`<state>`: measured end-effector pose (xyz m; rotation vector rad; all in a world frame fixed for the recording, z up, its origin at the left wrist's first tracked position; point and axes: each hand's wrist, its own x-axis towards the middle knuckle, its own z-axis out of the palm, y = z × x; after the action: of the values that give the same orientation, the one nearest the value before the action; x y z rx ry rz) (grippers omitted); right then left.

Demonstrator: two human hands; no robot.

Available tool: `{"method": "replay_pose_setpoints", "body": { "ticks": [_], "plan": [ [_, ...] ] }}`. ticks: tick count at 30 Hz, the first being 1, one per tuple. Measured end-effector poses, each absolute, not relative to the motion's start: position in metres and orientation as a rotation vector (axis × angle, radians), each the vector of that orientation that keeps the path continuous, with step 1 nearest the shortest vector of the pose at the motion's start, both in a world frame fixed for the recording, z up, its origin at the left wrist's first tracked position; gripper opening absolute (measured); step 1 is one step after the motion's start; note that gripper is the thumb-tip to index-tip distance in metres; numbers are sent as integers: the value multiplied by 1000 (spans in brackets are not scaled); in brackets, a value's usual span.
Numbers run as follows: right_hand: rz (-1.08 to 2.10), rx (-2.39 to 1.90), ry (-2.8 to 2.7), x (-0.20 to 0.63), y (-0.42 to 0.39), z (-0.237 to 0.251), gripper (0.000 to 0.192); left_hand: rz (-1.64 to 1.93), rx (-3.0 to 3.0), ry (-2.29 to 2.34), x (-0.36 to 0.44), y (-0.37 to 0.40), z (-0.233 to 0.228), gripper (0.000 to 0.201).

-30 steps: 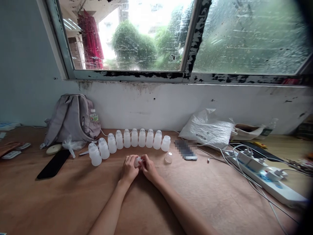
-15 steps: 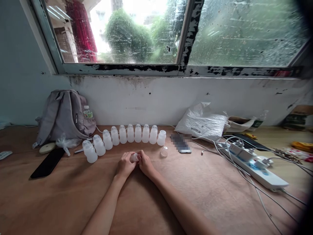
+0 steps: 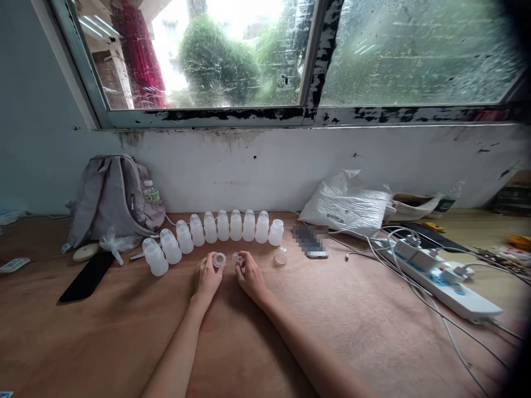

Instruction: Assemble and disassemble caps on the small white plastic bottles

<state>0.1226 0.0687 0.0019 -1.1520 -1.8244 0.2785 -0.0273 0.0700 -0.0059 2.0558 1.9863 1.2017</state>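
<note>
- In the head view, near the middle of the desk point(image 3: 344, 309), a pale ring point(image 3: 224, 258) is held in the left hand point(image 3: 207, 278), with the fingers curled around its side and its opening turned upward.
- Just beside it, a small clear piece point(image 3: 237, 258) is pinched between the thumb and fingers of the right hand point(image 3: 251, 276); the two hands are kept apart, and so are the two parts.
- Behind the hands, ten bottles are set upright in a curved row. Nine capped bottles point(image 3: 223, 228) appear to be finished, each topped by a clear dome.
- At the right end of the row, the uncapped bottle point(image 3: 276, 234) is left with its neck bare, and a loose clear cap point(image 3: 281, 256) is set on the desk in front of it. By this, one bottle is judged to be incomplete, its ring, clear piece and cap all unfitted.
- The bottles are formed in frosted, milky plastic, rounded at the body and narrowed at the neck. The cap is see-through, smooth and domed; the ring is circular and whitish. The finer shape of the pinched piece cannot be made out. The desk is surfaced in brown, faintly grained wood.
</note>
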Motion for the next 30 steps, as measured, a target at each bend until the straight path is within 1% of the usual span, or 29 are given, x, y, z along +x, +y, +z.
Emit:
{"method": "replay_pose_setpoints", "body": {
  "ticks": [5,10,17,23,26,30],
  "plan": [
    [193,-1275,-1690,127,77,2,23,1106,2000,2300,-41,71,-6,32],
    [319,-1443,-1588,133,84,-3,24,1023,1983,2466,-45,71,-8,34],
    [343,-1440,-1563,134,90,-14,26,904,1953,2574,-44,70,-10,37],
    [339,-1414,-1532,134,90,-14,31,863,1913,2593,-45,71,-12,39],
    [270,-1361,-1489,135,89,-12,37,849,1895,2605,-45,72,-12,41],
    [22,-1327,-1572,147,96,0,43,785,1911,2592,-45,74,-13,44]
  ]
}}
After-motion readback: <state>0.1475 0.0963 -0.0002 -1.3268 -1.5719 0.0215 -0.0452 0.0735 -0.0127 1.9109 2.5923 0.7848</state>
